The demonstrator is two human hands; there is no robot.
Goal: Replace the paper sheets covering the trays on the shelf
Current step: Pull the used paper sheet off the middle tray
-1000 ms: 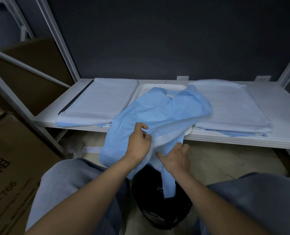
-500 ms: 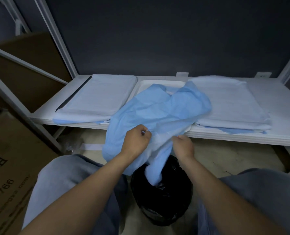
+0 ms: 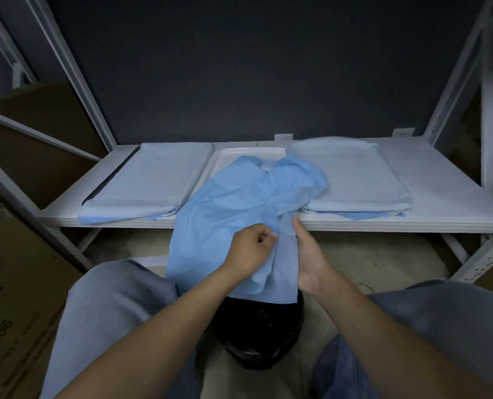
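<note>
**A:** What's nearest?

**B:** A bin lined with a black bag (image 3: pixel 257 338), on the floor between the person's knees. The lower end of the blue sheet (image 3: pixel 233 205) hangs just over its mouth.

**A:** And the grips?

**B:** The left grip (image 3: pixel 249 249) is clenched on a fold of that sheet, pinching it. The right grip (image 3: pixel 308 254) lies along the sheet's right edge, thumb up. Its fingers go behind the paper, so I cannot tell whether it is grasping.

**A:** Where does the sheet run from there?

**B:** Up over the front edge of the shelf (image 3: pixel 441 194) and onto the middle tray (image 3: pixel 239 152), whose white far rim is bare.

**A:** So which step is this?

**B:** Stripping the used cover, I'd judge. It is half off the tray and not yet in the bin. The next move calls for drawing the rest nearward and bunching it into the bag.

**A:** Anything to mind?

**B:** The left pale sheet (image 3: pixel 150 180) lies flat. The right pale sheet (image 3: pixel 352 174) touches the blue bunch, so a careless pull might drag it.
</note>
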